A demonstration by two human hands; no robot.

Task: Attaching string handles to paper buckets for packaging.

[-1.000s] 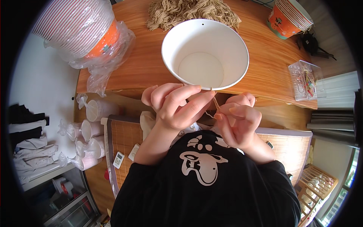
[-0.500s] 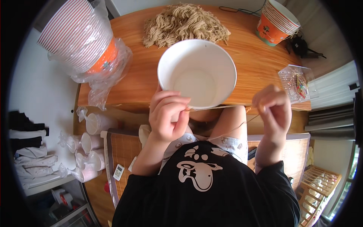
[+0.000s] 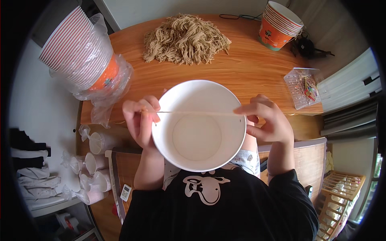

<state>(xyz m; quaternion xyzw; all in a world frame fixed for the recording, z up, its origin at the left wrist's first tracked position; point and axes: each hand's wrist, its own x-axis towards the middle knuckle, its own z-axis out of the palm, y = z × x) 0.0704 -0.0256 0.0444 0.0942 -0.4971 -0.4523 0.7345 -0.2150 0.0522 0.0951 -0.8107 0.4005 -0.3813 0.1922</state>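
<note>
- My black shirt [image 3: 225, 217]: just this side of the bucket.
- White bucket [image 3: 229, 140]: before me at the table's near side, over my lap, mouth up, between my two hands.
- Two small dark holes near its rim: left hole [image 3: 156, 124], right hole [image 3: 241, 120].
- Left hand [image 3: 141, 120]: at bucket's left rim, thumb and fingertips pinching the cord.
- Right hand [image 3: 269, 120]: at bucket's right rim, fingers bent, index at the cord's end, thumb apart by the outer wall. Blurred; can't tell if it grips.
- Thin pale cord [image 3: 195, 113]: straight across the bucket's mouth, rim to rim.
- Progress, my judgement: cord spans the mouth, both holes made. Ends not visibly fixed; any knot is under my fingers, can't tell.
- Versus half a second ago: bucket is nearer my body, holes now left and right; cord was in front of the near rim, now over the mouth; right hand has come in to the rim.
- Beyond bucket: wooden table [image 3: 257, 76]; clear tray [image 3: 292, 90] off right; tan yarn heap [image 3: 185, 40] straight past; wrapped bucket stack [image 3: 76, 52] far left; orange bucket stack [image 3: 275, 34] far right.
</note>
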